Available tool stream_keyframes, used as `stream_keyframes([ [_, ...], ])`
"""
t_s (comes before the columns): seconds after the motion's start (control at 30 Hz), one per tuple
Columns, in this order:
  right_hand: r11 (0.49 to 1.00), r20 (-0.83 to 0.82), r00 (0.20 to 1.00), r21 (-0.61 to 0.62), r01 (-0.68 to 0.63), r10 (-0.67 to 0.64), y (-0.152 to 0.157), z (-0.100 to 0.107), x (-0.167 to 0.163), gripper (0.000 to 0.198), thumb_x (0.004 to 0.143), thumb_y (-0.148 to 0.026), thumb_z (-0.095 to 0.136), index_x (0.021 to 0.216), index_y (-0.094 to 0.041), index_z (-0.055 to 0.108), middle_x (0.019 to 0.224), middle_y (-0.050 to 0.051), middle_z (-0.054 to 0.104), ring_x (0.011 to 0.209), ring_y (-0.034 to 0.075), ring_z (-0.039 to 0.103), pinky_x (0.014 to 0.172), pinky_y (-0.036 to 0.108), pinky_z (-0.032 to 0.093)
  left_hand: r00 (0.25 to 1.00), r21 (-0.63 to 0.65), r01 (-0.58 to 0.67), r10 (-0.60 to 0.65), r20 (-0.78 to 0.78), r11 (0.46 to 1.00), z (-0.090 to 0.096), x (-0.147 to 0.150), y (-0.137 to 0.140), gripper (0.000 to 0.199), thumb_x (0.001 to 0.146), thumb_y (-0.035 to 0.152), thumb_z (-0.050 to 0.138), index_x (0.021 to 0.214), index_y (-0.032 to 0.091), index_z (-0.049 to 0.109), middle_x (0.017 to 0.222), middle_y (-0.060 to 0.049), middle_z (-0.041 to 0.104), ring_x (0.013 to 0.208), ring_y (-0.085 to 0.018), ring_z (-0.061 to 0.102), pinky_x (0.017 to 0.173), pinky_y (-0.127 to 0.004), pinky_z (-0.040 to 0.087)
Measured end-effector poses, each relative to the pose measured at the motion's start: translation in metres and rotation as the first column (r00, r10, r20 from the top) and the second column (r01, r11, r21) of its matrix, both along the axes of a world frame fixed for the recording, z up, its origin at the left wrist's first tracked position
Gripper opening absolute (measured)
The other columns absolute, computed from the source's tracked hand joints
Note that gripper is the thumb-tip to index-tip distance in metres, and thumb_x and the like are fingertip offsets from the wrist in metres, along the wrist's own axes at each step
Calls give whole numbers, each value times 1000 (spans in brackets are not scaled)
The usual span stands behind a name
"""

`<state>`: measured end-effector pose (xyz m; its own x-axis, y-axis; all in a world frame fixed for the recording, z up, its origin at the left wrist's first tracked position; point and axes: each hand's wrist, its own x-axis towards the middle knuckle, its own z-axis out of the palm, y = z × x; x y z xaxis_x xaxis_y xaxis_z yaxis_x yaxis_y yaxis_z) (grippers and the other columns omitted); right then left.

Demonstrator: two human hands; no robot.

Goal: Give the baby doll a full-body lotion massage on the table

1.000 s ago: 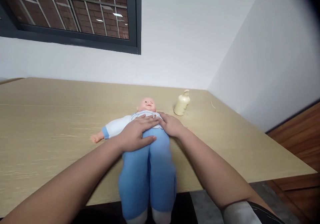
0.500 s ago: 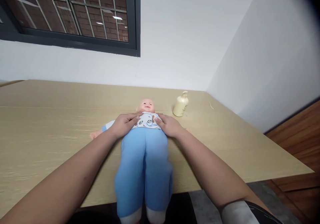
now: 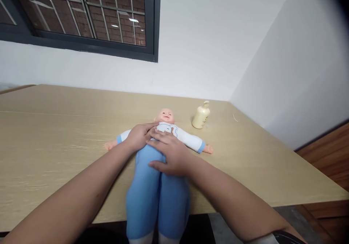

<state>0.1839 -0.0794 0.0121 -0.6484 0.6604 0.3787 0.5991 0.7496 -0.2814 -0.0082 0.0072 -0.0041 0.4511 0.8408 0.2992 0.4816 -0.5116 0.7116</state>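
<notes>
A baby doll (image 3: 147, 186) in a white top and blue trousers lies on its back on the table, head toward the wall and legs reaching over the near edge. My left hand (image 3: 139, 136) rests on the left side of its chest, fingers stretched out and flat. Across the doll's belly and waist lies my right hand (image 3: 173, 153), its fingers spread, the tips close to my left hand and the thumb over the blue trousers. Part of the printed face on the top is hidden under my fingers. Neither hand grips anything.
A cream pump bottle (image 3: 201, 116) stands on the wooden table (image 3: 68, 127), right of the doll's head. A thin pale strand (image 3: 235, 118) lies farther right. Behind are a white wall (image 3: 191, 55) and a barred window (image 3: 89, 15); a wooden panel (image 3: 327, 156) is at the right.
My right hand has moved from the right side of the doll's chest down and left onto its belly, uncovering the doll's right-hand-side arm. My left hand stays on the chest. The view shifted slightly.
</notes>
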Motion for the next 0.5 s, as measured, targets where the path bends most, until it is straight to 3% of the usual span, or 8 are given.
stream_keyframes([
  [0.17,988,18,992,-96,122,-121,22,-3,18,75,91,-64,48,151,-22,35,158,9,32,149,28,23,122,49,17,998,85,-35,39,-41,996,-5,0,5,45,96,49,41,127,29,67,134,0,63,126,-24,57,107,-35,43],
  [0.3,956,-4,977,-208,208,-214,37,-6,36,76,92,-67,41,152,-22,32,159,9,30,148,28,24,120,49,23,994,82,-76,81,-66,994,-3,0,4,47,96,48,40,129,27,65,131,0,65,122,-25,60,102,-36,46],
  [0.5,903,-51,942,-306,302,-333,42,-3,50,69,91,-69,39,147,-28,41,148,7,49,135,32,46,109,48,38,985,71,-163,167,-52,984,-2,1,0,42,94,47,45,121,27,71,126,1,68,119,-25,62,100,-34,48],
])
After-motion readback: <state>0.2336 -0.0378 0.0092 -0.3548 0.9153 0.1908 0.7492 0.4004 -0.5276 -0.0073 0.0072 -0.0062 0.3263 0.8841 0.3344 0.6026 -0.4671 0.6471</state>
